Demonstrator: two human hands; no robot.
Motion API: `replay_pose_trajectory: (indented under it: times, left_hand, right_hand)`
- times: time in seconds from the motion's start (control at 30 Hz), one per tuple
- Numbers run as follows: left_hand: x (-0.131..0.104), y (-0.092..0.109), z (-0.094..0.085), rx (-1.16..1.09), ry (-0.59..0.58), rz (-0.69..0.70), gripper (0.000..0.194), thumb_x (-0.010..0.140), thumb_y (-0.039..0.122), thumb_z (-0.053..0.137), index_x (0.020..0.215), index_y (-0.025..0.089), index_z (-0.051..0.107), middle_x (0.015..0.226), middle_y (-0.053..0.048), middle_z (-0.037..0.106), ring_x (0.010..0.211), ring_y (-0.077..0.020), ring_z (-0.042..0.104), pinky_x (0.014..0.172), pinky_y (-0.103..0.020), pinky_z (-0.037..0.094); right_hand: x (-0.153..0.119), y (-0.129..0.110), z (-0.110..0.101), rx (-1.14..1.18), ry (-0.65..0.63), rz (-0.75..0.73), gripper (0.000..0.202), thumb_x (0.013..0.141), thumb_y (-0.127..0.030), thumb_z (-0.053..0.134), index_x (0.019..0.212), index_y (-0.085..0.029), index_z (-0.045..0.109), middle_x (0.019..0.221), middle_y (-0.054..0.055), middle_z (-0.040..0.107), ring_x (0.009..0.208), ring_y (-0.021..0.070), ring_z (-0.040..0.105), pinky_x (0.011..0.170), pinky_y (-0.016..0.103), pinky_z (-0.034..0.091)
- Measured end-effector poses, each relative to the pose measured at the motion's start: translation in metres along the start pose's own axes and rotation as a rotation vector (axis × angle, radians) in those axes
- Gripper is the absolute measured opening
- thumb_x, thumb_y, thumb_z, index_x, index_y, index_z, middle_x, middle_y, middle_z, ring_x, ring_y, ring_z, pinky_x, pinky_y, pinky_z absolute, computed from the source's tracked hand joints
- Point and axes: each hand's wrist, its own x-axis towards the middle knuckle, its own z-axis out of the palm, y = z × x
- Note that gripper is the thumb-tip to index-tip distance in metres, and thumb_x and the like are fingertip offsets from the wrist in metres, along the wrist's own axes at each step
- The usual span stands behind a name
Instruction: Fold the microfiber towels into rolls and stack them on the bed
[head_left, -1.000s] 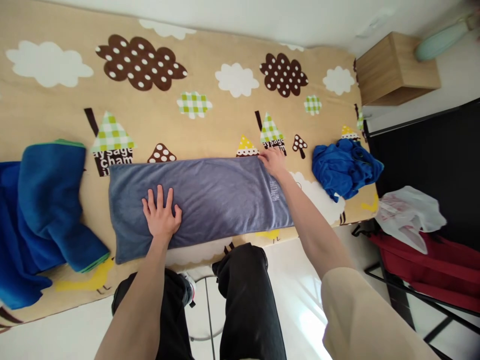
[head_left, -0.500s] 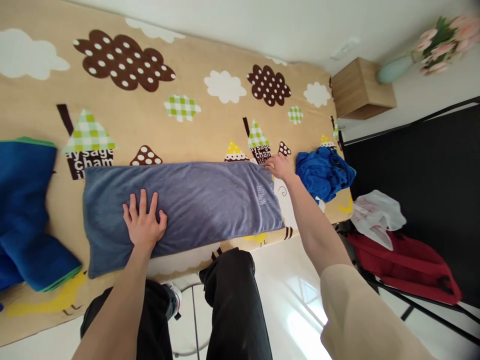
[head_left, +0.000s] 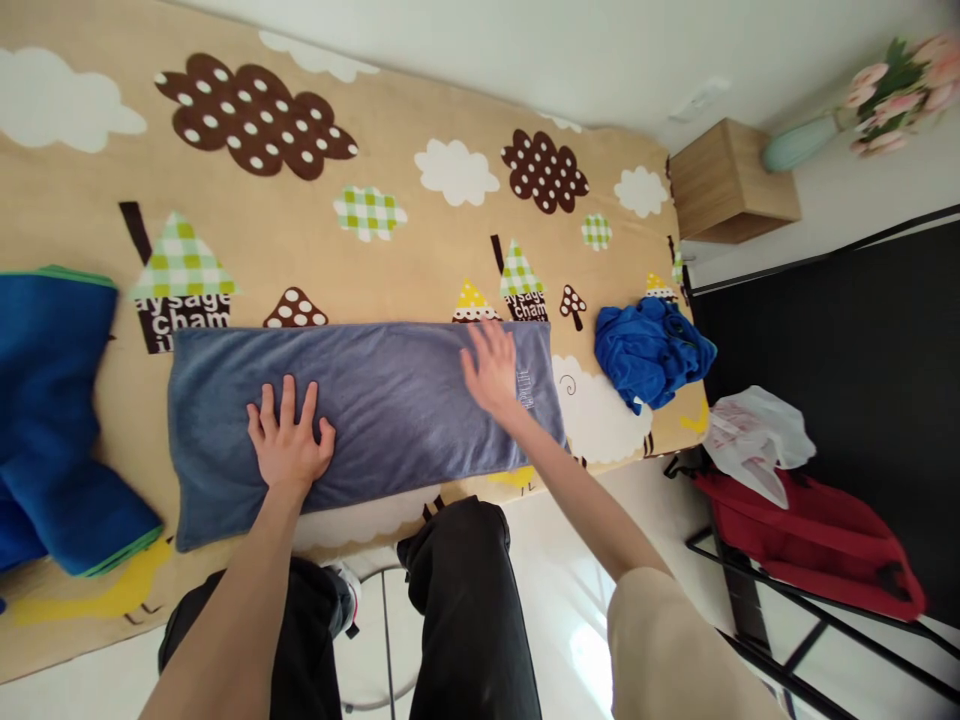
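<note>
Both my arms reach forward over the surface (head_left: 420, 120), palms down. My left hand (head_left: 289, 445) lies flat with fingers spread on the near left part of the one grey towel (head_left: 390, 400); my right hand (head_left: 491, 368) presses its right end, fingers loosely spread. The towel lies folded long along the near edge. One crumpled blue cloth (head_left: 651, 348) sits right, one folded blue blanket (head_left: 52, 400) left.

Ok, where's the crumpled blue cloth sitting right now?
In the head view the crumpled blue cloth lies at the right end of the patterned bed cover, right of the grey towel, near the edge.
</note>
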Motion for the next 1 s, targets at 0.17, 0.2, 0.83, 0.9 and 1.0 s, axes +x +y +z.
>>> replay_pose_trajectory:
  times: [0.17, 0.2, 0.83, 0.9, 1.0]
  left_hand:
    - [0.000, -0.002, 0.003, 0.008, 0.053, 0.031, 0.076, 0.085, 0.027, 0.055, 0.159, 0.029, 0.039, 0.171, -0.004, 0.020, 0.159, -0.0360, 0.010, 0.126, -0.064, 0.006]
    - [0.000, -0.003, 0.004, 0.002, 0.063, 0.035, 0.075, 0.084, 0.027, 0.055, 0.158, 0.028, 0.040, 0.171, -0.005, 0.022, 0.158, -0.0367, 0.011, 0.126, -0.064, 0.006]
    - [-0.002, -0.005, 0.003, 0.016, 0.051, 0.034, 0.070, 0.087, 0.028, 0.055, 0.156, 0.023, 0.045, 0.170, -0.005, 0.023, 0.159, -0.0354, 0.010, 0.128, -0.061, 0.006]
    - [-0.001, -0.004, 0.002, 0.026, 0.039, 0.034, 0.070, 0.087, 0.028, 0.053, 0.157, 0.023, 0.044, 0.170, -0.005, 0.021, 0.159, -0.0358, 0.010, 0.128, -0.062, 0.006]
    - [-0.003, -0.002, 0.000, 0.061, 0.040, 0.039, 0.069, 0.089, 0.028, 0.052, 0.157, 0.022, 0.043, 0.170, -0.006, 0.021, 0.159, -0.0360, 0.010, 0.127, -0.063, 0.008]
  right_hand:
    - [-0.012, -0.009, 0.027, 0.018, -0.125, 0.068, 0.058, 0.106, -0.046, 0.037, 0.160, -0.027, 0.036, 0.171, 0.005, 0.022, 0.158, 0.0336, 0.008, 0.124, 0.065, 0.003]
    - [-0.009, 0.004, 0.030, 0.007, -0.109, 0.130, 0.059, 0.106, -0.046, 0.036, 0.162, -0.026, 0.033, 0.171, 0.006, 0.019, 0.158, 0.0338, 0.007, 0.124, 0.066, 0.002]
    - [-0.101, -0.078, 0.041, -0.026, -0.136, 0.180, 0.063, 0.104, -0.042, 0.037, 0.163, -0.020, 0.029, 0.172, 0.011, 0.013, 0.159, 0.0354, 0.002, 0.123, 0.068, 0.010]
    - [-0.104, -0.077, 0.042, -0.032, -0.127, 0.182, 0.064, 0.104, -0.041, 0.038, 0.163, -0.020, 0.030, 0.172, 0.011, 0.012, 0.159, 0.0359, 0.002, 0.123, 0.068, 0.008]
    - [-0.099, -0.072, 0.041, -0.013, -0.109, 0.177, 0.064, 0.102, -0.039, 0.040, 0.162, -0.019, 0.031, 0.172, 0.010, 0.014, 0.159, 0.0361, 0.004, 0.123, 0.068, 0.009]
